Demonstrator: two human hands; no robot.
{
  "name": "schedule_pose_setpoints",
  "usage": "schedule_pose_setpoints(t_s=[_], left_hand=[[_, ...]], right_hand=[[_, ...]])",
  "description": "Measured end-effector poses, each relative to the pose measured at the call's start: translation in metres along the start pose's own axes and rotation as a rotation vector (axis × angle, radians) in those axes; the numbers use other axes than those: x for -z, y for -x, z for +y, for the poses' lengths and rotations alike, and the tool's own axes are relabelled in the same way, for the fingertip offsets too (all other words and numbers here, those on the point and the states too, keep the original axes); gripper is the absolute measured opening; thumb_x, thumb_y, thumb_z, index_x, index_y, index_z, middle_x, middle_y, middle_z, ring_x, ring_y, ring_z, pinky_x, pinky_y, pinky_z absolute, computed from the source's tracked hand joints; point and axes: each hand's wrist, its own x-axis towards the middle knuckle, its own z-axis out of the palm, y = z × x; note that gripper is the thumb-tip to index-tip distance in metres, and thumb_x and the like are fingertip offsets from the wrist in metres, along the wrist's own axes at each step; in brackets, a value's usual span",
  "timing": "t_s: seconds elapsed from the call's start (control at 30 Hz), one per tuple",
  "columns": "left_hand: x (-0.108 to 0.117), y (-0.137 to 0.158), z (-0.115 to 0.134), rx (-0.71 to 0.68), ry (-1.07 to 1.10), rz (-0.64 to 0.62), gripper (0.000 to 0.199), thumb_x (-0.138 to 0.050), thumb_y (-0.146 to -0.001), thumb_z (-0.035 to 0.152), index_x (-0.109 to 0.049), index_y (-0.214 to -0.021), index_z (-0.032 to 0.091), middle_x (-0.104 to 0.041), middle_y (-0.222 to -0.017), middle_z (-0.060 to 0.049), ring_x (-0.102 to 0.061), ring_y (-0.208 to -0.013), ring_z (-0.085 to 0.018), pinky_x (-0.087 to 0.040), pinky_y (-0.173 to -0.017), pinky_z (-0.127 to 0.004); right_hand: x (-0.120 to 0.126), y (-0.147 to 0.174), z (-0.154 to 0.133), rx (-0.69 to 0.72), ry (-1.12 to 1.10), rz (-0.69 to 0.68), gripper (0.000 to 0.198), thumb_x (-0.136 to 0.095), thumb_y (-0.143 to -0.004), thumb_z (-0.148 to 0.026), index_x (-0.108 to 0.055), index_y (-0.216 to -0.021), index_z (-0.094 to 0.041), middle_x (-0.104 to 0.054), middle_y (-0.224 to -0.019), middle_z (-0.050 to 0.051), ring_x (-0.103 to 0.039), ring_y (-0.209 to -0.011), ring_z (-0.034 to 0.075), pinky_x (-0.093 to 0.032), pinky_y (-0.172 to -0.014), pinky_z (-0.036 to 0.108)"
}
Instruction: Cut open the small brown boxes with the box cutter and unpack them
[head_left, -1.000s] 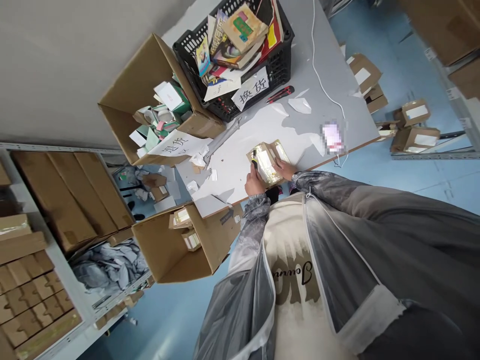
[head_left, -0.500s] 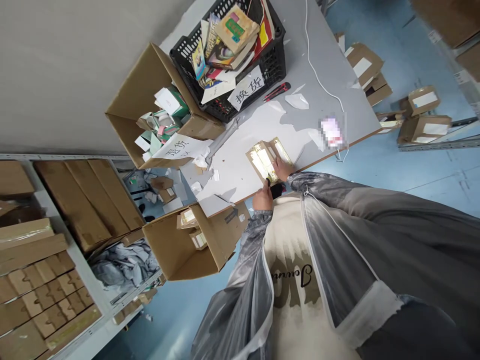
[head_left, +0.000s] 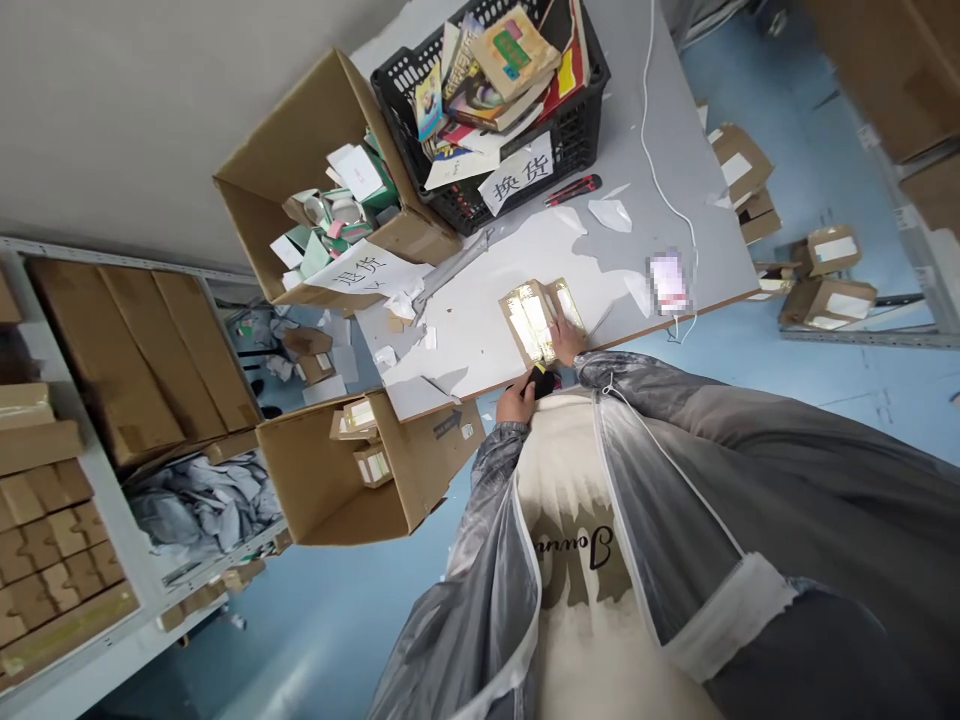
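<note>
On the near edge of the table lies a small flat cardboard parcel (head_left: 529,312) with shiny tape and bright white patches. My right hand (head_left: 565,338) grips its right near side, fingers stretched over the cardboard. Just below the parcel, my left hand (head_left: 516,402) is closed around a black hand-held device (head_left: 541,381) with a yellow edge; its exact kind is hard to make out. The device points up toward the parcel's near end.
A black crate (head_left: 491,120) of books and a carton (head_left: 300,175) of small boxes stand at the back. A red-black utility knife (head_left: 574,190), paper scraps and a blurred phone-like thing (head_left: 668,282) lie on the table (head_left: 480,350). An open carton (head_left: 330,500) stands below left.
My left hand has drawn slightly down and left from the parcel, and more of the black device shows. My right hand stays on the parcel. The view has shifted a little.
</note>
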Motion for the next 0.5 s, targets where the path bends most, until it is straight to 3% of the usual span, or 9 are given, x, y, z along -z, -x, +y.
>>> schedule_pose_setpoints(t_s=[0.07, 0.13, 0.2, 0.27, 0.37, 0.5], left_hand=[[-0.005, 0.004, -0.007, 0.008, 0.064, 0.022, 0.055, -0.061, -0.125, 0.037, -0.077, -0.177, 0.029, -0.095, -0.124, -0.012, -0.089, -0.106, -0.033, -0.071, -0.101, -0.039], [-0.009, 0.009, -0.014, -0.013, 0.072, 0.055, 0.055, -0.059, -0.127, 0.04, -0.075, -0.179, 0.029, -0.094, -0.123, -0.013, -0.088, -0.101, -0.032, -0.069, -0.098, -0.037], [-0.009, 0.014, -0.021, -0.032, 0.003, 0.077, 0.055, -0.06, -0.127, 0.04, -0.074, -0.179, 0.03, -0.092, -0.132, -0.015, -0.086, -0.109, -0.033, -0.066, -0.099, -0.036], [-0.004, 0.017, -0.028, -0.014, -0.116, 0.077, 0.055, -0.062, -0.126, 0.039, -0.074, -0.179, 0.033, -0.089, -0.136, -0.016, -0.084, -0.115, -0.034, -0.063, -0.099, -0.036], [0.007, 0.024, -0.045, 0.01, -0.243, 0.075, 0.054, -0.066, -0.125, 0.04, -0.074, -0.179, 0.037, -0.084, -0.128, -0.018, -0.083, -0.108, -0.033, -0.06, -0.096, -0.036], [0.013, 0.039, -0.07, -0.012, -0.282, 0.101, 0.054, -0.06, -0.125, 0.041, -0.075, -0.178, 0.04, -0.077, -0.118, -0.018, -0.079, -0.096, -0.03, -0.058, -0.092, -0.038]], right_hand=[[0.011, 0.004, -0.001, 0.042, 0.065, 0.034, 0.088, -0.027, -0.124, -0.053, -0.027, -0.198, -0.006, -0.038, -0.2, 0.028, -0.039, -0.187, 0.046, -0.034, -0.153, 0.069], [0.028, 0.007, -0.005, 0.204, 0.126, 0.086, 0.091, -0.04, -0.12, -0.044, -0.02, -0.201, -0.007, -0.023, -0.207, 0.023, -0.017, -0.194, 0.049, -0.019, -0.156, 0.078], [0.05, 0.003, -0.012, 0.486, 0.224, 0.08, 0.091, -0.052, -0.115, -0.031, -0.028, -0.201, -0.012, -0.021, -0.208, 0.015, -0.001, -0.196, 0.047, -0.002, -0.157, 0.08], [0.072, -0.01, -0.025, 0.8, 0.373, -0.017, 0.093, -0.059, -0.108, -0.016, -0.037, -0.199, -0.021, -0.026, -0.208, 0.006, 0.009, -0.196, 0.042, 0.01, -0.157, 0.076], [0.093, -0.038, -0.053, 1.128, 0.54, -0.233, 0.097, -0.06, -0.104, -0.004, -0.042, -0.197, -0.027, -0.038, -0.204, 0.002, 0.003, -0.197, 0.034, 0.009, -0.158, 0.073], [0.095, -0.069, -0.081, 1.197, 0.681, -0.465, 0.093, -0.068, -0.105, -0.012, -0.046, -0.194, -0.025, -0.054, -0.195, 0.006, -0.023, -0.194, 0.033, -0.006, -0.157, 0.077]])
